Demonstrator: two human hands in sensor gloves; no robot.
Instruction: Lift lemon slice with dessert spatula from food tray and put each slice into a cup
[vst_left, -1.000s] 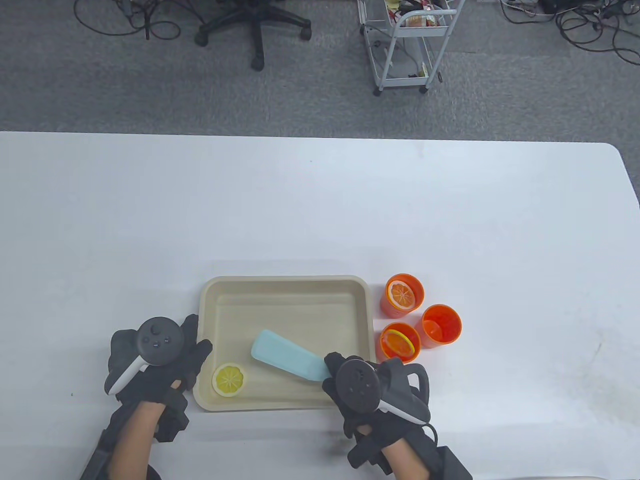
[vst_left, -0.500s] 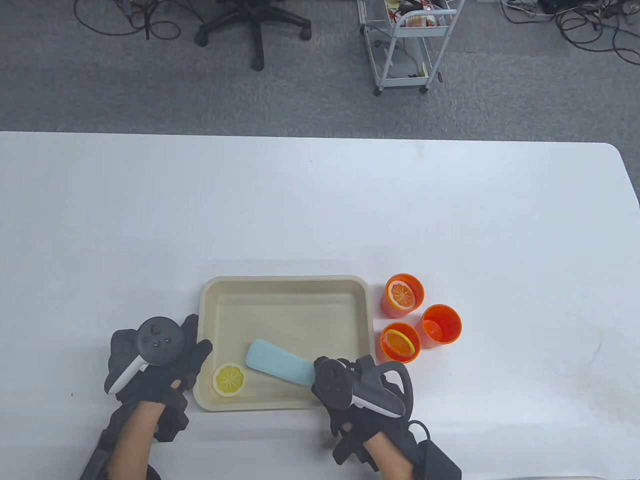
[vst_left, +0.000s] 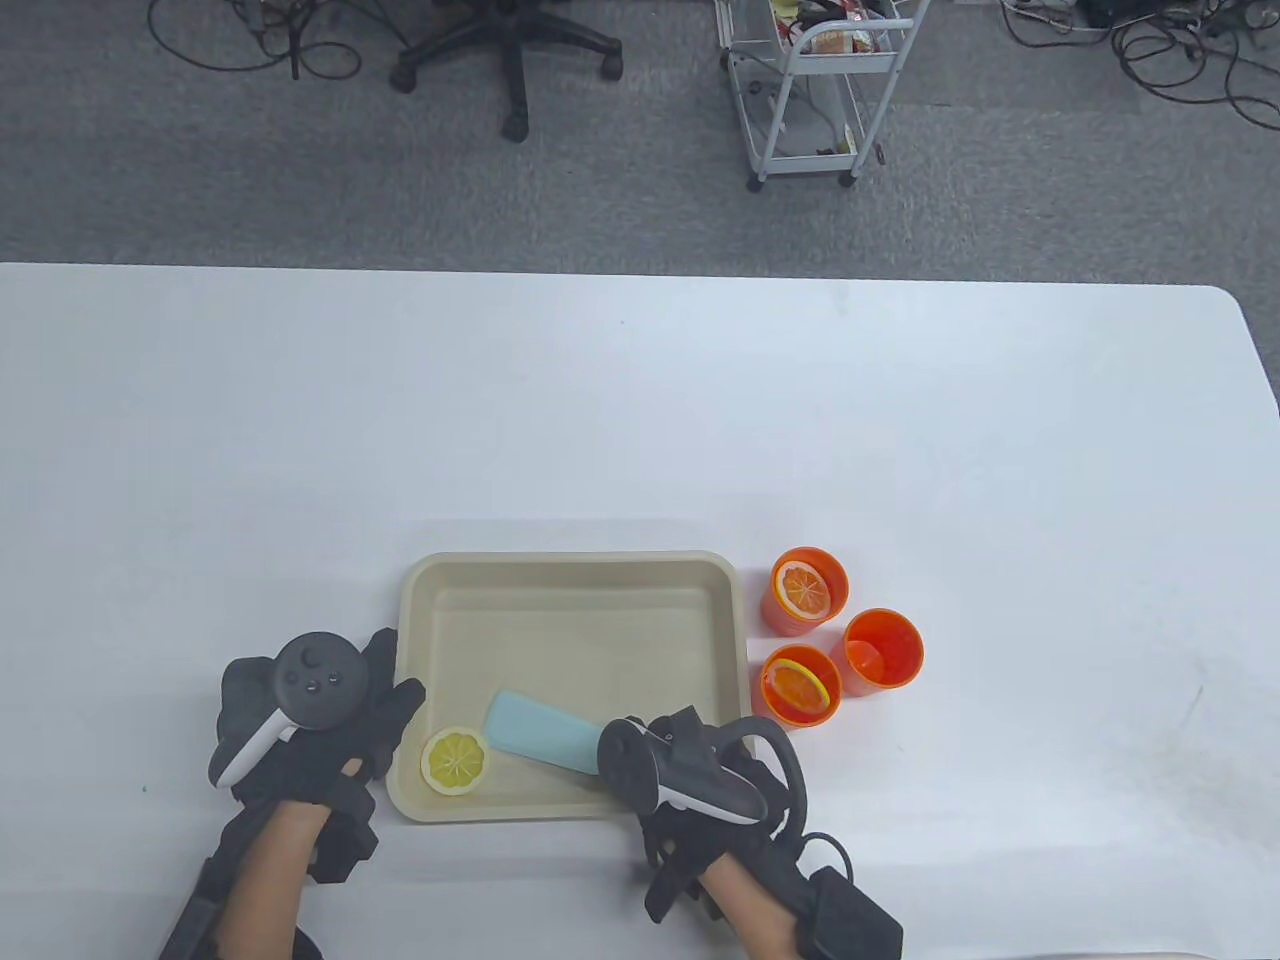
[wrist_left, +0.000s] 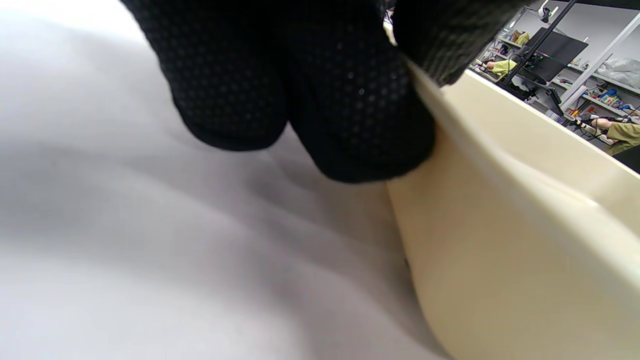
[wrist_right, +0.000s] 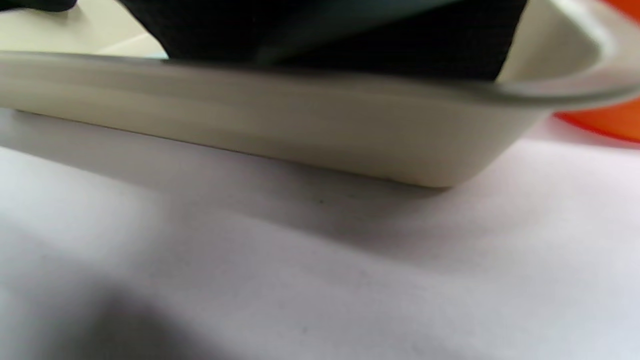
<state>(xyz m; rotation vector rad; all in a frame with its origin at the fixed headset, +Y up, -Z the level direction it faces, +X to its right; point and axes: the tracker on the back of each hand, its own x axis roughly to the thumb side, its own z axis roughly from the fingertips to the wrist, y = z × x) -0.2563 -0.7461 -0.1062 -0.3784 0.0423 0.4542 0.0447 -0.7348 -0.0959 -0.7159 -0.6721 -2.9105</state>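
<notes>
A yellow lemon slice (vst_left: 455, 762) lies flat in the near left corner of the beige food tray (vst_left: 570, 565). My right hand (vst_left: 640, 762) grips the handle of the light blue dessert spatula (vst_left: 540, 740) at the tray's near edge. The blade lies low in the tray, its tip right beside the slice. My left hand (vst_left: 395, 680) holds the tray's left rim, thumb over the rim and fingers (wrist_left: 350, 100) against the outer wall (wrist_left: 500, 225). Three orange cups stand right of the tray: the far cup (vst_left: 808, 590) and near cup (vst_left: 800, 685) each hold a slice, the right cup (vst_left: 882, 650) holds none.
The tray sits near the front edge of the white table (vst_left: 640, 400). In the right wrist view the tray's near wall (wrist_right: 300, 130) fills the frame, with an orange cup (wrist_right: 610, 120) behind its corner. An office chair (vst_left: 510, 50) and a cart (vst_left: 810, 90) stand on the floor beyond.
My right hand has moved left and nearer the table's front edge, sliding the spatula blade left up to the lemon slice. The slice has shifted slightly left. The left hand has stayed put.
</notes>
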